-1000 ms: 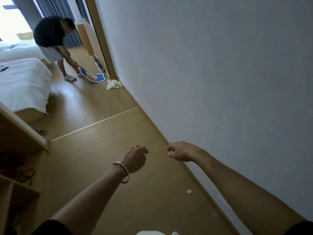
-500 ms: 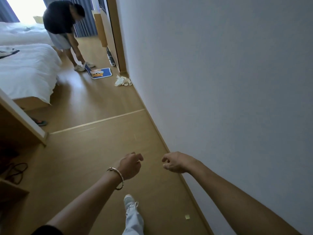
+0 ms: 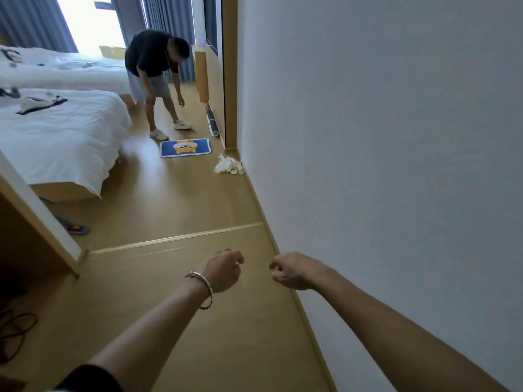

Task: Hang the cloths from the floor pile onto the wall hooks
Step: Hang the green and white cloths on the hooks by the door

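Note:
A small pile of pale cloths (image 3: 228, 166) lies on the wooden floor against the foot of the white wall (image 3: 382, 137), well ahead of me. My left hand (image 3: 223, 270), with a metal bracelet at the wrist, hangs in front of me with loosely curled fingers and holds nothing. My right hand (image 3: 294, 271) is beside it near the wall, fingers also loosely curled and empty. Both hands are far short of the pile. No wall hooks are in view.
A person (image 3: 154, 77) bends over beyond a blue floor mat (image 3: 185, 147). A rolled mat (image 3: 212, 123) lies by the door frame. Two white beds (image 3: 56, 137) fill the left. A wooden cabinet edge (image 3: 39, 222) and cables (image 3: 14, 332) are at near left.
The view has advanced along the hallway, so the cloth pile and mat are nearer. The person has let the mat down flat and straightened a little. My hands stay empty.

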The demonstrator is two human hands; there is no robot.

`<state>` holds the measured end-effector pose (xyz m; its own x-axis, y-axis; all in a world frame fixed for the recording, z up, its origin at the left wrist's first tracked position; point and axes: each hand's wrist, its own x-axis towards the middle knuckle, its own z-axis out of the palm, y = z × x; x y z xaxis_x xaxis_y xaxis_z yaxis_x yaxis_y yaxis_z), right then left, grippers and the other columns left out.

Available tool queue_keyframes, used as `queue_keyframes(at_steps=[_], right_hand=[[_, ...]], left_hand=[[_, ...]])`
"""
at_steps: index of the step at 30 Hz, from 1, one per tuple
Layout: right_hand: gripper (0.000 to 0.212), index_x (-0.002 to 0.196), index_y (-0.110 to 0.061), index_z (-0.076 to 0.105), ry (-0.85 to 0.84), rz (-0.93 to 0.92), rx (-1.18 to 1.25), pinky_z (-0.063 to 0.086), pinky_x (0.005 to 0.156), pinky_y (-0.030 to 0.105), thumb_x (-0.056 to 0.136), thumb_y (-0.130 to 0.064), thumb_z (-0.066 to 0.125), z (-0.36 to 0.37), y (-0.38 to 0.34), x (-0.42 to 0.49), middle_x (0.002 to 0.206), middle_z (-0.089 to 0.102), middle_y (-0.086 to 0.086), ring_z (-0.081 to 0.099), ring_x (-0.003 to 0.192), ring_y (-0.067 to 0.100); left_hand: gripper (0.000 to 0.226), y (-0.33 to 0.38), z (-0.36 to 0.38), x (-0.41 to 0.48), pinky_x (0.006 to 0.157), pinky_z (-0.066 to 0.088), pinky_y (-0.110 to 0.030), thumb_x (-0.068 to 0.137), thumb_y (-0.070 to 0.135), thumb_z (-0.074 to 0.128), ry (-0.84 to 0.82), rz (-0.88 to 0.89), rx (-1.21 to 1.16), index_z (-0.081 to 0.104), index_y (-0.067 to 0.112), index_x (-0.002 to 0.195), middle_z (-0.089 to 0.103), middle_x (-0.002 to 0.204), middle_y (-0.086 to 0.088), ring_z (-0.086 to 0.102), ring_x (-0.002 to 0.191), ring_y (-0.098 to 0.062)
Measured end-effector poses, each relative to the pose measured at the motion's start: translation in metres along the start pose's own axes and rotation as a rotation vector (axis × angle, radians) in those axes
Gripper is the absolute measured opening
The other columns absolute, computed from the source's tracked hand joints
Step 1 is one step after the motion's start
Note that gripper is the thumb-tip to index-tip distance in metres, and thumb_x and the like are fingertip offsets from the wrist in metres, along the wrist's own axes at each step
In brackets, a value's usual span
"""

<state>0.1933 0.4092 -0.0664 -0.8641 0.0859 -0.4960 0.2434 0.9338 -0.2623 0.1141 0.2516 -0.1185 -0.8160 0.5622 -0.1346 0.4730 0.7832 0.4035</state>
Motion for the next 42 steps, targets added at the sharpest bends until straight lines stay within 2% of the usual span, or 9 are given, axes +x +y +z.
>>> queue_keyframes(at_steps=[7,13,18,25,30,34,38,42], right_hand=[[0.040,0.137,-0.015,0.048,-0.029,-0.068,-0.079,0.041,0.105,0.036,0.098,-0.024,0.042,-0.040,-0.037,0.101,0.143,0.048,0.008,0.049,0.126,0.024],[0.039,0.138,-0.018,0.047,-0.071,-0.155,-0.135,0.044,0.102,0.038,0.099,-0.026,0.044,-0.061,-0.053,0.185,0.140,0.051,0.007,0.052,0.123,0.024],[0.039,0.136,-0.019,0.049,-0.053,-0.229,-0.170,0.044,0.097,0.034,0.098,-0.027,0.045,-0.109,-0.055,0.280,0.138,0.053,0.006,0.053,0.121,0.024],[0.039,0.136,-0.017,0.050,-0.024,-0.282,-0.111,0.043,0.102,0.034,0.099,-0.027,0.045,-0.213,-0.052,0.413,0.140,0.051,0.006,0.051,0.123,0.023],[0.039,0.134,-0.019,0.052,-0.113,-0.306,-0.190,0.044,0.099,0.032,0.097,-0.026,0.043,-0.232,-0.057,0.482,0.138,0.054,0.005,0.053,0.121,0.023],[0.039,0.133,-0.019,0.053,-0.151,-0.337,-0.223,0.045,0.098,0.031,0.096,-0.027,0.044,-0.247,-0.073,0.541,0.137,0.055,0.005,0.054,0.121,0.023],[0.039,0.135,-0.018,0.051,-0.180,-0.337,-0.243,0.044,0.097,0.033,0.098,-0.028,0.045,-0.266,-0.089,0.601,0.137,0.055,0.006,0.053,0.121,0.024],[0.039,0.136,-0.017,0.050,-0.155,-0.259,-0.238,0.045,0.101,0.036,0.098,-0.027,0.044,-0.304,-0.097,0.668,0.138,0.053,0.006,0.053,0.121,0.024]], left_hand=[[0.031,-0.050,-0.038,0.062,0.093,0.042,-0.028,0.092,0.022,0.043,0.025,-0.044,0.035,0.059,0.026,0.118,0.056,0.123,0.001,0.051,0.118,-0.019],[0.030,-0.090,-0.057,0.119,0.096,0.042,-0.031,0.092,0.023,0.043,-0.018,-0.141,0.053,0.058,0.028,0.118,0.054,0.125,0.003,0.049,0.120,-0.020],[0.031,-0.112,-0.085,0.205,0.093,0.040,-0.027,0.093,0.020,0.042,0.003,-0.164,0.070,0.057,0.025,0.120,0.054,0.125,0.000,0.052,0.116,-0.021],[0.034,-0.127,-0.137,0.338,0.092,0.035,-0.024,0.095,0.017,0.039,0.080,-0.199,0.052,0.056,0.022,0.125,0.053,0.126,-0.002,0.048,0.119,-0.021],[0.032,-0.158,-0.137,0.391,0.093,0.040,-0.027,0.095,0.023,0.040,-0.021,-0.286,0.039,0.056,0.027,0.122,0.051,0.128,0.001,0.052,0.117,-0.021],[0.032,-0.194,-0.152,0.440,0.093,0.038,-0.027,0.094,0.021,0.041,-0.013,-0.305,0.017,0.057,0.025,0.121,0.052,0.127,-0.001,0.053,0.115,-0.024],[0.033,-0.236,-0.163,0.502,0.094,0.036,-0.024,0.094,0.020,0.041,-0.024,-0.297,0.005,0.057,0.023,0.123,0.053,0.127,-0.002,0.051,0.117,-0.021],[0.033,-0.282,-0.180,0.580,0.095,0.039,-0.027,0.093,0.020,0.041,-0.032,-0.248,-0.009,0.057,0.023,0.122,0.054,0.124,-0.003,0.052,0.115,-0.022]])
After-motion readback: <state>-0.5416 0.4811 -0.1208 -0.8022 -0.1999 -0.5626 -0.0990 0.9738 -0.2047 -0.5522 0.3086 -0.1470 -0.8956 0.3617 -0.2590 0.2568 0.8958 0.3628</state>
